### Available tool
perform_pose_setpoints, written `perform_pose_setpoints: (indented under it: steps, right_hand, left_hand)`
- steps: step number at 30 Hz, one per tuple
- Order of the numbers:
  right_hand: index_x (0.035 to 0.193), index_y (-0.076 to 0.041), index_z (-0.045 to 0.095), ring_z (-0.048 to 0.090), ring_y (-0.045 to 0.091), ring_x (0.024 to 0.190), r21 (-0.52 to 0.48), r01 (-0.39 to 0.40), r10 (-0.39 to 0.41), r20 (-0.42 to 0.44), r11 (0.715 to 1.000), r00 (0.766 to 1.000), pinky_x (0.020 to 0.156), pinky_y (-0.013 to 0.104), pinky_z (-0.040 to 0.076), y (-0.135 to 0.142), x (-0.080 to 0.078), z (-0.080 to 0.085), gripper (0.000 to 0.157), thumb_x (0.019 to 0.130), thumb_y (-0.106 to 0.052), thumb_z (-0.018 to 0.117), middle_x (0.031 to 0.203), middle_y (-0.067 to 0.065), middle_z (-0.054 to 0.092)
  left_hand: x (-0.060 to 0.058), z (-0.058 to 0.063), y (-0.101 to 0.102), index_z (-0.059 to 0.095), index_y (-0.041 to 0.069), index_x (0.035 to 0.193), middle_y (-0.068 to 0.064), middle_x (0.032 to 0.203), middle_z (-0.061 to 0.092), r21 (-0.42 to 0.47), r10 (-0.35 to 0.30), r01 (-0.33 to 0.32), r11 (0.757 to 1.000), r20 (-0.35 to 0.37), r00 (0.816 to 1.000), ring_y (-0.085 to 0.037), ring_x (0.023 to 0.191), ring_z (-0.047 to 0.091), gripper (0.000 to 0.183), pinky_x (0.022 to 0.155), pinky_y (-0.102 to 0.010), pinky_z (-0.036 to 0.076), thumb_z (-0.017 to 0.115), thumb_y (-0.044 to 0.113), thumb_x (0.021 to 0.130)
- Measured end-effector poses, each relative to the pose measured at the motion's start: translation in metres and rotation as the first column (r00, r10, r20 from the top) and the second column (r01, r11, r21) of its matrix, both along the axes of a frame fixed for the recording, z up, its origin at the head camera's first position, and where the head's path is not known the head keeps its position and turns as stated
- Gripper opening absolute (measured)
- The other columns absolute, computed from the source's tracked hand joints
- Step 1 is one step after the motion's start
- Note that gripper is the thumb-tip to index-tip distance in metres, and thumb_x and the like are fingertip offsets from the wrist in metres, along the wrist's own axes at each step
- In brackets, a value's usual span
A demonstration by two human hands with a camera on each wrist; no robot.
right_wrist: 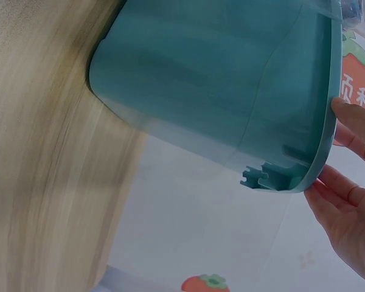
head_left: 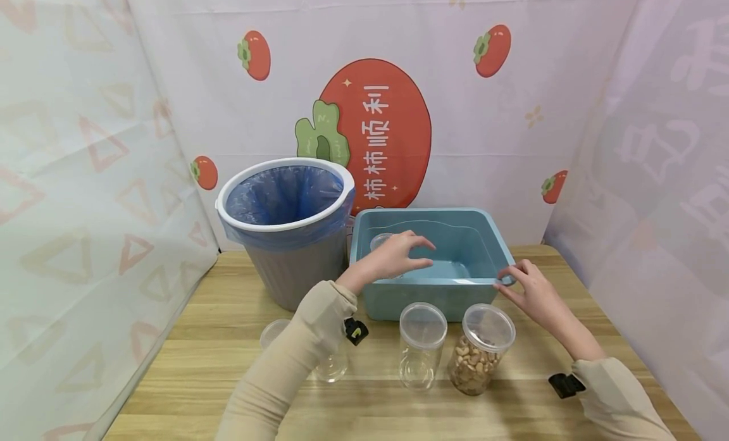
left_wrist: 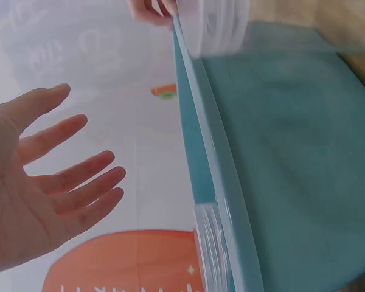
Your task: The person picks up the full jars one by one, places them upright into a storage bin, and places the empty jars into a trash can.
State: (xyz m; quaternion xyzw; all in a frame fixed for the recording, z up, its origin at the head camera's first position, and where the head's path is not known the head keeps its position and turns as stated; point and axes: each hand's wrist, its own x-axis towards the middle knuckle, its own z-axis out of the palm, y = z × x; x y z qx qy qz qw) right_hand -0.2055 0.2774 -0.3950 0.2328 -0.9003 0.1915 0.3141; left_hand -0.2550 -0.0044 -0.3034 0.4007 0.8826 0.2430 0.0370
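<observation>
My left hand (head_left: 398,254) hovers over the left part of a teal plastic bin (head_left: 387,300). Its fingers are spread and hold nothing, as the left wrist view also shows. Inside the bin, close to that hand, is a clear lidded jar (head_left: 380,240), partly hidden by it. My right hand (head_left: 535,292) grips the bin's rim at the near right corner, thumb and fingers on either side of the edge. In front of the bin stand a clear jar (head_left: 418,359) and a jar of cashews (head_left: 475,359), both with clear lids.
A grey trash can (head_left: 302,270) lined with a blue bag stands left of the bin. Another clear jar (head_left: 331,365) lies partly behind my left forearm on the wooden table (head_left: 188,365). Printed cloth (head_left: 455,143) hangs behind and at both sides.
</observation>
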Motion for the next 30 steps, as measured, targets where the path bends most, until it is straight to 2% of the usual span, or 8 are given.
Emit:
perform_pose_setpoints:
  steps: [3,10,13,17,24,30]
  right_hand:
    - [0.08,-0.008,0.06,0.042,0.014,0.064,-0.003,0.0,0.0,-0.002,1.0,1.0,0.053,0.031,0.036,0.0,0.0,0.0,0.024,0.062,0.0,0.075,0.075,0.007,0.045]
    - [0.08,-0.008,0.06,0.044,0.015,0.065,-0.001,0.005,-0.005,-0.001,1.0,1.0,0.054,0.032,0.037,0.0,0.0,0.0,0.024,0.063,0.0,0.075,0.076,0.007,0.045]
    - [0.08,-0.008,0.06,0.045,0.016,0.065,0.005,0.005,-0.005,-0.002,1.0,1.0,0.054,0.033,0.037,0.001,0.0,0.0,0.025,0.062,0.0,0.075,0.076,0.007,0.045]
    - [0.08,-0.008,0.06,0.044,0.015,0.064,0.01,0.004,-0.004,0.0,1.0,1.0,0.054,0.032,0.037,0.002,0.0,-0.001,0.025,0.062,0.0,0.075,0.076,0.007,0.044]
    - [0.081,-0.008,0.06,0.04,0.013,0.062,0.022,0.003,-0.003,0.006,1.0,1.0,0.052,0.029,0.035,0.001,0.001,0.0,0.026,0.062,0.0,0.075,0.075,0.006,0.043]
    - [0.08,-0.008,0.06,0.041,0.014,0.062,0.031,-0.003,0.003,-0.008,1.0,1.0,0.052,0.029,0.036,0.002,0.0,-0.001,0.026,0.061,0.001,0.075,0.075,0.007,0.044]
  left_hand:
    - [0.01,0.0,0.004,0.057,0.01,0.116,-0.005,0.112,0.054,0.016,-0.042,0.042,0.999,-0.018,0.999,-0.016,0.101,0.05,0.034,0.083,-0.027,0.04,0.056,0.028,0.086]
    - [0.032,-0.004,0.015,0.058,0.012,0.115,-0.003,0.108,0.054,0.078,-0.087,0.086,0.993,0.01,0.996,-0.012,0.096,0.05,0.033,0.079,-0.021,0.041,0.057,0.028,0.086]
    - [0.04,-0.006,0.021,0.058,0.013,0.115,-0.003,0.107,0.054,0.07,-0.099,0.099,0.993,-0.007,0.995,-0.01,0.093,0.051,0.034,0.075,-0.018,0.04,0.057,0.029,0.086]
    - [0.051,-0.01,0.029,0.057,0.013,0.116,-0.003,0.11,0.054,0.055,-0.11,0.111,0.992,-0.033,0.993,-0.01,0.097,0.051,0.034,0.078,-0.017,0.04,0.057,0.03,0.086]
    - [0.064,-0.02,0.043,0.056,0.013,0.118,-0.005,0.112,0.052,0.033,-0.152,0.154,0.987,-0.065,0.986,-0.011,0.101,0.05,0.035,0.079,-0.015,0.038,0.056,0.029,0.087]
    - [0.075,-0.03,0.053,0.052,0.015,0.122,-0.004,0.117,0.047,-0.009,-0.152,0.152,0.988,-0.082,0.985,-0.01,0.105,0.046,0.038,0.083,-0.015,0.037,0.053,0.031,0.088]
